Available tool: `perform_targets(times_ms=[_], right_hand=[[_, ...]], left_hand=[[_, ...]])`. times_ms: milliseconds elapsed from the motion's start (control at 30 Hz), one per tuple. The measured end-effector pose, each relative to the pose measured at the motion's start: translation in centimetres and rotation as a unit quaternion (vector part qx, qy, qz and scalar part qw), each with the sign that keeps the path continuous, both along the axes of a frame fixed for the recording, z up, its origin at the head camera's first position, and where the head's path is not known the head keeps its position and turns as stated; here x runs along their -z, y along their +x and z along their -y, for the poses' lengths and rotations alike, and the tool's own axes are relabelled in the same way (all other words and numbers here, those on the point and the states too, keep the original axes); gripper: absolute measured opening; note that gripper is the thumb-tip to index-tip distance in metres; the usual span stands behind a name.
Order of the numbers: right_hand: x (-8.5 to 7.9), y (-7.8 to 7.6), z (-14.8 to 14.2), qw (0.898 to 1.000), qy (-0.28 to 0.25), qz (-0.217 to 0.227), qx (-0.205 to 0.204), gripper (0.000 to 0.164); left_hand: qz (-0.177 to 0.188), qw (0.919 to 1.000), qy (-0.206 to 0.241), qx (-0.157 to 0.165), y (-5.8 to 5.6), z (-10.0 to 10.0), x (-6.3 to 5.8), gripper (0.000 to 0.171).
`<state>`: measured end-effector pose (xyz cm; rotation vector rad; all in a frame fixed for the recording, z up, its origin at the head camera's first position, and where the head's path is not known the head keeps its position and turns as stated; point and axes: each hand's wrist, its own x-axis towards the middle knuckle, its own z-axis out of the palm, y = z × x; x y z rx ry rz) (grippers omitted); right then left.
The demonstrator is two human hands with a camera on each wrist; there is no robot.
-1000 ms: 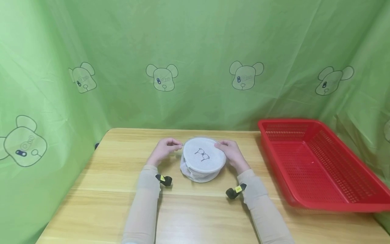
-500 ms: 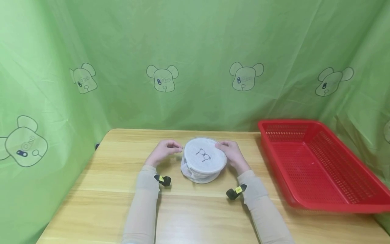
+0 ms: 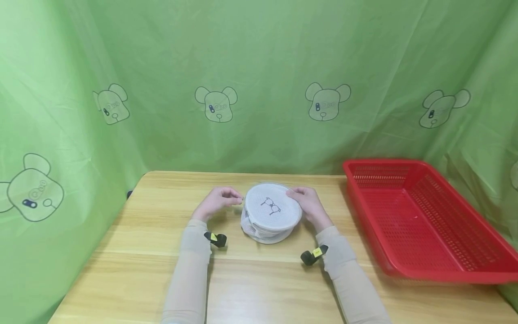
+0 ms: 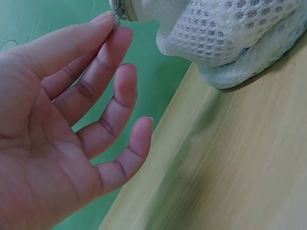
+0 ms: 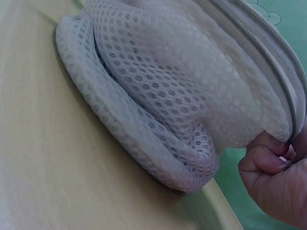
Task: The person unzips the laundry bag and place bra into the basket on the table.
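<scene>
A round white mesh laundry bag [image 3: 273, 207] with a dark line drawing on its lid stands on the wooden table. Its side mesh sags in folds, as the right wrist view shows. At the bag's left edge my left hand [image 3: 216, 202] pinches the zipper pull [image 4: 116, 21] between thumb and index finger. The other fingers of that hand are loosely bent. Across from it, my right hand [image 3: 309, 204] grips the lid's rim, with the thumb on top and fingers curled beneath. A zipper seam [image 5: 259, 38] runs round the bag just under the lid.
To the right stands a red plastic basket [image 3: 370, 229] with slotted walls. The wooden table [image 3: 259, 288] ends at the back against a green curtain [image 3: 267, 144] printed with bear heads. Black wrist cameras sit on both sleeves.
The bag has shifted very slightly to the right and toward me. My left hand has come a little nearer to me, still at the zipper pull; my right hand keeps its grip.
</scene>
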<state>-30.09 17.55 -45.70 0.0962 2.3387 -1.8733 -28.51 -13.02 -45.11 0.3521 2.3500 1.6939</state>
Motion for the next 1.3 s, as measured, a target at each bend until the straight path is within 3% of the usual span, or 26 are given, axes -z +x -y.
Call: perform_targets(times_ms=[533,800,1300], right_hand=[[0.0,-0.3,-0.4,0.999,-0.006,0.013,-0.030,0.039],[-0.5,-0.1,-0.9,0.995,-0.037,0.048,-0.075,0.043],[-1.3,0.5,-1.3,0.980,-0.004,0.069,-0.185,0.038]], left_hand=[[0.016,0.9996,0.002,-0.022,-0.1,0.0,0.2,0.024],[0.014,0.9970,0.010,-0.076,-0.3,-0.6,0.3,0.023],[0.029,0.9838,0.045,-0.171,-0.7,-2.0,0.6,0.020]])
